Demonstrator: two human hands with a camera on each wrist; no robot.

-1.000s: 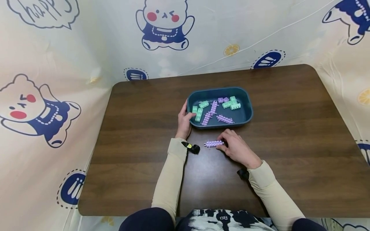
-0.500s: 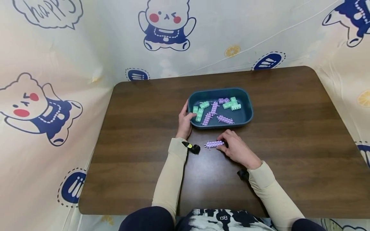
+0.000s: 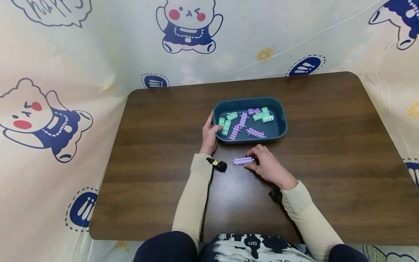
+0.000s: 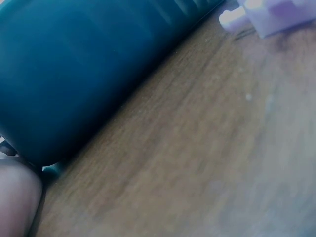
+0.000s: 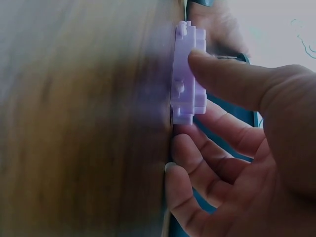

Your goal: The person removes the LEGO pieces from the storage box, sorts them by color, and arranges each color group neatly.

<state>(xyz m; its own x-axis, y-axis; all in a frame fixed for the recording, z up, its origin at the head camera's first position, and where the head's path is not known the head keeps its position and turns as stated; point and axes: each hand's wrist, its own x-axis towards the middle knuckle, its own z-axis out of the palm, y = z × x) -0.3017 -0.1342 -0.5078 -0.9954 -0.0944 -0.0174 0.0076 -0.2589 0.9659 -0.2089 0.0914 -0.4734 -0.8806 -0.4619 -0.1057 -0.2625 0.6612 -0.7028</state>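
Note:
My left hand (image 3: 208,138) grips the left end of a dark teal tray (image 3: 281,136), thumb over the rim and fingers along the outside. In the left wrist view only part of that hand shows beside the tray wall (image 4: 74,74). In front of the tray, my right hand (image 3: 270,165) pinches the right end of a purple building-block piece (image 3: 242,161) with studs on top and small pegs on its sides. The right wrist view shows this purple piece (image 5: 185,79) low at the tabletop, thumb on its near side, the other fingers curled beyond.
Inside the tray lie green blocks (image 3: 226,128) and more studded purple pieces (image 3: 256,133). The brown wooden table (image 3: 157,145) reaches to a printed curtain (image 3: 235,36) behind it. A black wrist camera (image 3: 220,166) is strapped near my left cuff.
The head view has shifted slightly. Both hands, the tray and the pinched purple piece keep the same places relative to each other.

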